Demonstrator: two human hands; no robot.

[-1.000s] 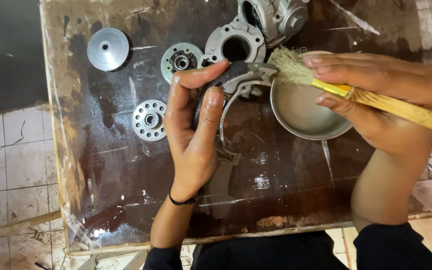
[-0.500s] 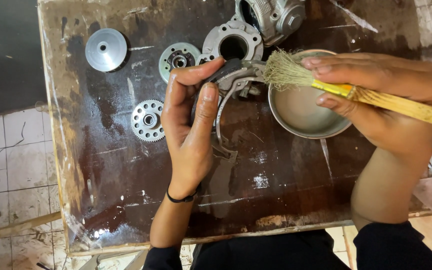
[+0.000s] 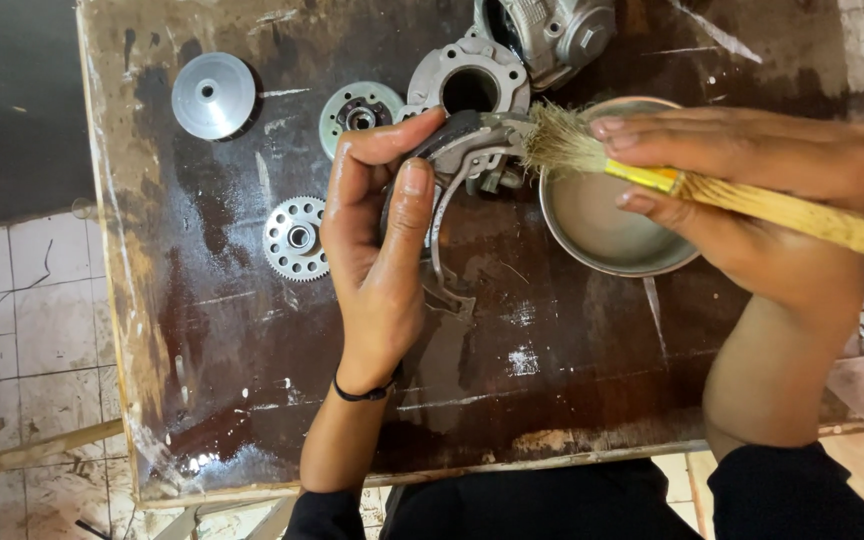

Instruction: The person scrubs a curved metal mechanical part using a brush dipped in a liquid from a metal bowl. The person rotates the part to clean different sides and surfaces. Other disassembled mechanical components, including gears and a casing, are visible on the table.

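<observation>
Left hand [image 3: 377,250] gripping a curved metal part [image 3: 452,170], right hand [image 3: 752,190] clasping a brush [image 3: 642,175], bristles touching the part, metal bowl [image 3: 602,215] holding murky grey liquid.

matt grey metal brake shoe [image 3: 457,150]; straw-bristled, wooden-handled brush [image 3: 652,175]; wet, glossy, worn wooden table [image 3: 232,360]; dull metal bowl [image 3: 607,225].

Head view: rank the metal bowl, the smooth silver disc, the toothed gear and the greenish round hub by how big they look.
1. Metal bowl, clearly largest, though partly hidden by the right hand.
2. Smooth silver disc.
3. Toothed gear and greenish round hub: too alike to rank; the left hand covers the hub's edge.
</observation>
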